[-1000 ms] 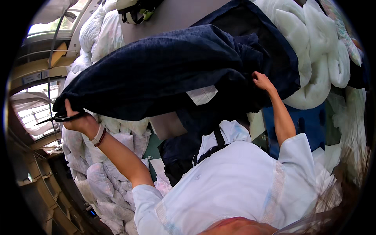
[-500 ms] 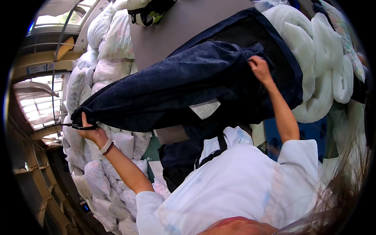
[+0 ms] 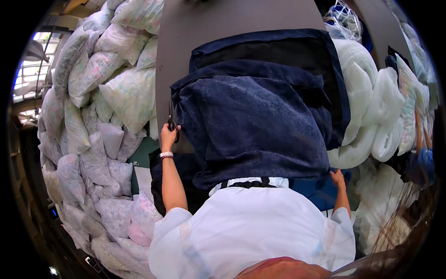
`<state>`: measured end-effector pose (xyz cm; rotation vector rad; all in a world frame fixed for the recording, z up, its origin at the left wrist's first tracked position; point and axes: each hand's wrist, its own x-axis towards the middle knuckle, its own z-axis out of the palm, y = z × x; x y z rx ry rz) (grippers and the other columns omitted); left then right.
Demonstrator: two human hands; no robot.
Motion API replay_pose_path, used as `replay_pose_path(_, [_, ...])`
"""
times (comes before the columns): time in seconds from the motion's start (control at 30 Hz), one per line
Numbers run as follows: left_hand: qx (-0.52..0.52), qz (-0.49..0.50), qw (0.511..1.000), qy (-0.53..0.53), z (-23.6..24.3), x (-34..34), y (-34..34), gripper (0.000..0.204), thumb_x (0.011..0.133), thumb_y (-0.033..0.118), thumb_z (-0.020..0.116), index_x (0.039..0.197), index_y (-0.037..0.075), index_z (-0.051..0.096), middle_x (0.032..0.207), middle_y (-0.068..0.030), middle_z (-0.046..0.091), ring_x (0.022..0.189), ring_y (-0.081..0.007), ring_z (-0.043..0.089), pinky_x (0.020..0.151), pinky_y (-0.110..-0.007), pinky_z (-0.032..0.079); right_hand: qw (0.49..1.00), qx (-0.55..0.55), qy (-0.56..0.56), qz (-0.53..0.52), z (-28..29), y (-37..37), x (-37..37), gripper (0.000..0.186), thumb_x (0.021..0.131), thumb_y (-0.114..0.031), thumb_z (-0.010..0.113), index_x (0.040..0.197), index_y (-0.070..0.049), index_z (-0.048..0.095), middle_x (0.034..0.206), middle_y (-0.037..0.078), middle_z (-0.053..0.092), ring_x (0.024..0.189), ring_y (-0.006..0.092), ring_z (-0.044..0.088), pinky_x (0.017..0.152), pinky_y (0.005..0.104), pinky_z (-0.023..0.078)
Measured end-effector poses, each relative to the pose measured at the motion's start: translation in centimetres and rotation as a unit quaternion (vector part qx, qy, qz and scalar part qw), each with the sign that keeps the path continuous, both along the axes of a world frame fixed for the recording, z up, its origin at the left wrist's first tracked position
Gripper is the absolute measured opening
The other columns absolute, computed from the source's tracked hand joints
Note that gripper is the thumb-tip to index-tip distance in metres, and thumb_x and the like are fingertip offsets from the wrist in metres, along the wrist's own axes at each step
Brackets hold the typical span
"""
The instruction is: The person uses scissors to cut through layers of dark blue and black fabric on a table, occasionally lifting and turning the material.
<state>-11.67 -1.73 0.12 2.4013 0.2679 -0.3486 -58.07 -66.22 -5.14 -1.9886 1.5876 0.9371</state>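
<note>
A dark navy velvety fabric cover (image 3: pixel 260 125) lies across the table and hangs over its near edge, against my front. My left hand (image 3: pixel 168 137) is closed around the black handles of a pair of scissors (image 3: pixel 172 122) at the cover's left side. The blades point away from me, beside the fabric. At the near right corner of the cover, my right hand (image 3: pixel 337 177) is closed with its fingertips on the edge. Behind the upper layer, a black inner face with a navy border (image 3: pixel 260 52) is spread out flat.
The grey table (image 3: pixel 223 16) runs away from me. Stuffed, pale speckled bags (image 3: pixel 130 97) are piled high on the left. Thick rolls of white wadding (image 3: pixel 355 93) stand on the right. A bag with white cords (image 3: pixel 344 23) sits at the far right.
The cover was stretched slantwise between my hands and is now lowered and spread squarely. My left hand has come right with the scissors; my right hand has moved down to the near corner.
</note>
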Motion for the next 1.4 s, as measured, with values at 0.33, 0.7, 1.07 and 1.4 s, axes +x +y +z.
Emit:
replay_pose_path(0.33, [0.158,0.142,0.977,0.022,-11.1,12.9,-7.3,0.041,0.068,0.02,0.074,0.094,-0.002,0.051,0.099,-0.022,0.062,0.096,-0.0374,0.06,0.083,-0.043,0.049,0.926,0.025,-0.318,0.202,11.5,2.4,15.3,0.021,0.086,-0.016,0.057,0.1,0.0,0.056,0.088,0.011,0.063,0.075,0.0206,0.06,0.068,0.032,0.047])
replay_pose_path(0.7, [-0.462,0.073,0.87,-0.156,6.7,-6.9,-10.3,0.028,0.074,0.005,0.071,0.086,0.009,0.046,0.074,0.0059,0.042,0.065,-0.0042,0.039,0.058,-0.019,0.033,0.575,0.116,-0.739,0.331,14.0,30.5,43.0,0.007,0.079,-0.006,0.063,0.082,-0.001,0.062,0.088,0.011,0.063,0.085,0.0265,0.059,0.076,0.0332,0.046])
replay_pose_path(1.07, [-0.514,0.007,0.857,-0.042,14.0,-18.7,-5.2,0.032,0.074,0.014,0.074,0.086,0.01,0.046,0.074,0.0082,0.035,0.066,-0.0033,0.033,0.058,-0.018,0.025,0.61,0.413,-0.347,0.581,9.1,45.3,47.1,0.068,0.084,-0.054,0.05,0.12,0.004,0.047,0.124,0.024,0.047,0.118,0.0335,0.044,0.096,0.0393,0.036])
replay_pose_path(1.4, [-0.477,0.051,0.876,-0.053,13.6,-20.5,2.0,0.025,0.077,0.005,0.07,0.086,0.007,0.047,0.075,0.0052,0.044,0.067,-0.0041,0.042,0.064,-0.018,0.035,0.649,0.583,-0.437,0.219,20.5,43.0,42.5,0.016,0.086,-0.017,0.059,0.095,-0.003,0.062,0.076,-0.001,0.058,0.076,0.0087,0.057,0.071,0.0217,0.044])
